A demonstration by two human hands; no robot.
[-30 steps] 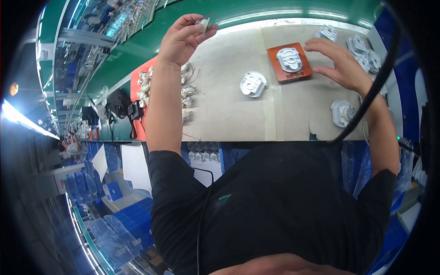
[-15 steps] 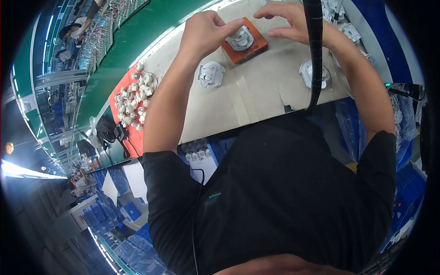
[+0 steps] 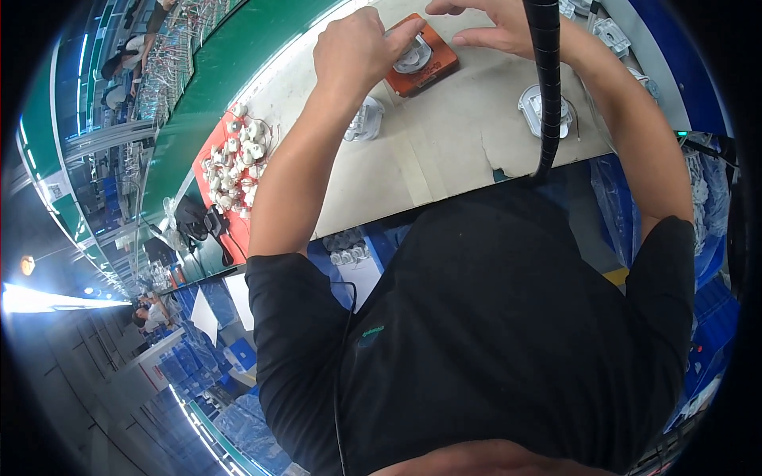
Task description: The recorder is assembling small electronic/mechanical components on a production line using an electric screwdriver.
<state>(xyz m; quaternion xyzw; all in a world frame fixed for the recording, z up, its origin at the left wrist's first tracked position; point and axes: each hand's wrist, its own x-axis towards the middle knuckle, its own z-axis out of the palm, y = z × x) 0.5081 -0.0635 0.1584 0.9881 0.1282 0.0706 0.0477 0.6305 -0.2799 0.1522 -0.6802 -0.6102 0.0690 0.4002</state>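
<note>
One bare left hand [image 3: 355,49] is held over an orange block [image 3: 432,71], its thumb stretched across the top of the white plastic housing [image 3: 414,60] that sits on that block. Its other fingers curl out of sight, so whether they grip a small part cannot be told. The right hand [image 3: 498,28] is well apart from it, just to the right of the block, thumb and fingers spread with a gap between them and nothing visible within.

Block and housing lie toward the far side of the worktop [image 3: 452,139], which has a pale covering with a torn spot near the front edge. A second white housing [image 3: 368,120] lies nearer the person, partly hidden by the left forearm. A third housing [image 3: 529,107] rests to the right, behind a black ribbed tube [image 3: 548,83] that crosses the view in front of the right wrist. More housings [image 3: 610,36] lie at the far right.

Left of the forearm, many small white wired parts [image 3: 232,168] are heaped on a red mat [image 3: 213,141].
</note>
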